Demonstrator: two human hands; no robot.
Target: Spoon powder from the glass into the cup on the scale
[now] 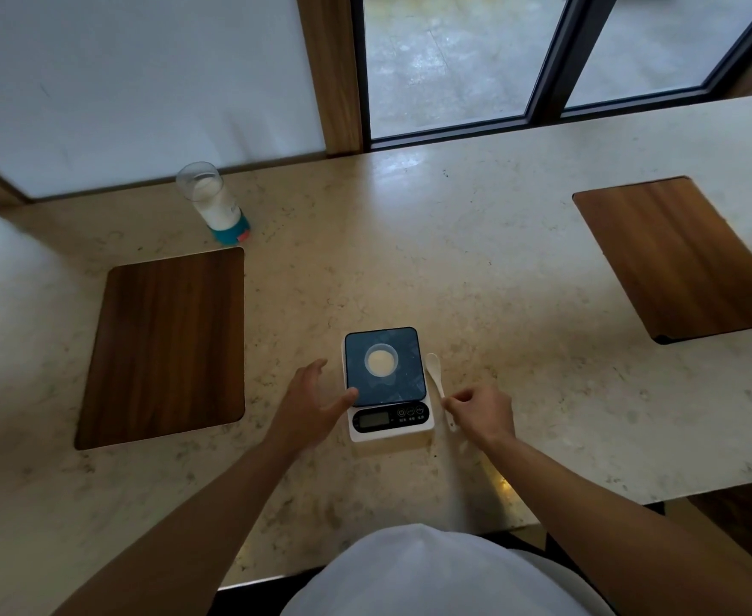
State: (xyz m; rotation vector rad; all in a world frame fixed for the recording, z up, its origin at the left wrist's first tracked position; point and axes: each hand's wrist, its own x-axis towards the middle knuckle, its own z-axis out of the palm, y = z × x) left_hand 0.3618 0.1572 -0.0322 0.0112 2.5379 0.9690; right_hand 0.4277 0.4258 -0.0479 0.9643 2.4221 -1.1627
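A small kitchen scale [387, 420] with a dark blue platform stands near the table's front edge. On it sits a small clear cup [381, 360] holding pale powder. A white spoon [435, 374] lies on the table just right of the scale. My right hand [483, 413] pinches the spoon's handle, fingers closed on it. My left hand [309, 404] is open, with its thumb touching the scale's left front corner. A tall glass [211, 200] of white powder on a teal base stands far back left, away from both hands.
A dark wooden board [165, 344] lies left of the scale, and another wooden board [681, 260] lies at the right. The marble table [409, 242] ends at a window wall behind. My white clothing shows at the bottom edge.
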